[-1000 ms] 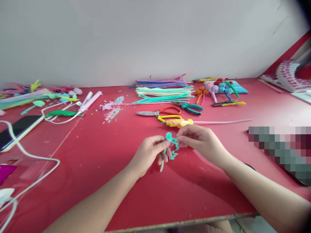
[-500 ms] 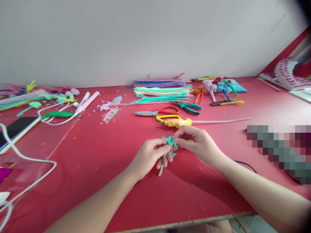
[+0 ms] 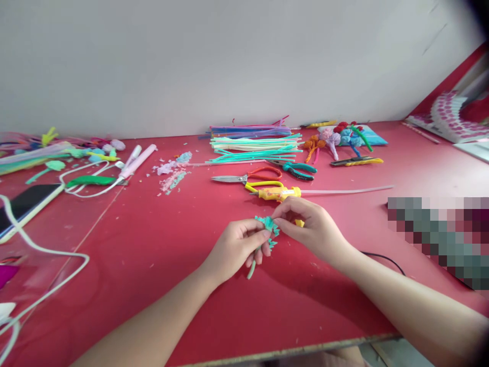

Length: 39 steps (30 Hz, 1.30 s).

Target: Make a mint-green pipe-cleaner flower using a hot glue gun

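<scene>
My left hand [image 3: 240,242] is closed around a small teal pipe-cleaner flower [image 3: 268,223] with ragged, fringed edges. Its pale green stem [image 3: 251,269] pokes out below the fingers, tilted down. Thumb and forefinger of my right hand [image 3: 305,219] pinch the flower's right edge; the exact spot is hidden by the fingertips. Just beyond the hands lies a yellow glue gun [image 3: 275,193] with a long clear glue stick [image 3: 347,190] out of its back; my right hand covers part of its handle. Red-and-yellow-handled scissors [image 3: 231,179] rest behind it.
Bundles of pipe cleaners [image 3: 255,142] lie along the wall, near teal-handled pliers [image 3: 298,169]. Finished fuzzy flowers [image 3: 330,136] and a utility knife [image 3: 357,161] are at back right. Fuzz scraps [image 3: 173,176], a pink hair straightener [image 3: 137,160] and a phone [image 3: 28,204] lie left.
Both hands stay almost in place, and the flower has turned slightly between the fingers. The stem's lower end has shifted a little left. More of the yellow handle shows under my right hand.
</scene>
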Each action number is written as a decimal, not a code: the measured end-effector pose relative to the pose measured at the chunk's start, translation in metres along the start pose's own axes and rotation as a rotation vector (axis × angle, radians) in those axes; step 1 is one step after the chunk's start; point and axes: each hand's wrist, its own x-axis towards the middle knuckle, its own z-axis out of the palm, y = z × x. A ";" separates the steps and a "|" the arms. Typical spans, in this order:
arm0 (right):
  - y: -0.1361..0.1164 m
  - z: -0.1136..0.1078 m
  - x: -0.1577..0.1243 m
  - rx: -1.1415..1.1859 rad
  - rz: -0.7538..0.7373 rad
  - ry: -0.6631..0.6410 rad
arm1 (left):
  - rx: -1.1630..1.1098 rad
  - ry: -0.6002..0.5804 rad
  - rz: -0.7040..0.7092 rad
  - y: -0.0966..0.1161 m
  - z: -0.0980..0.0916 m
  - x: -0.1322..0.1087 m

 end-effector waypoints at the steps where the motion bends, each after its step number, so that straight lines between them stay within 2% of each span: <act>1: 0.000 0.000 0.000 -0.014 -0.010 0.002 | 0.006 0.009 0.005 0.001 0.001 -0.001; 7: -0.002 0.002 -0.004 -0.078 -0.109 0.047 | 0.053 0.068 0.048 0.004 0.005 -0.007; 13: -0.004 0.002 -0.012 -0.156 -0.434 0.158 | 0.141 0.166 0.158 0.004 0.007 -0.013; 16: -0.004 0.001 -0.015 -0.208 -0.523 0.155 | 0.208 0.186 0.224 0.007 0.007 -0.015; 26: -0.004 0.003 -0.017 -0.242 -0.535 0.134 | 0.304 0.187 0.314 0.010 0.009 -0.018; 33: -0.007 0.004 -0.015 -0.205 -0.561 0.172 | 0.388 0.227 0.433 0.006 0.006 -0.017; 39: -0.007 0.005 -0.016 -0.197 -0.553 0.175 | 0.508 0.270 0.592 0.005 0.007 -0.017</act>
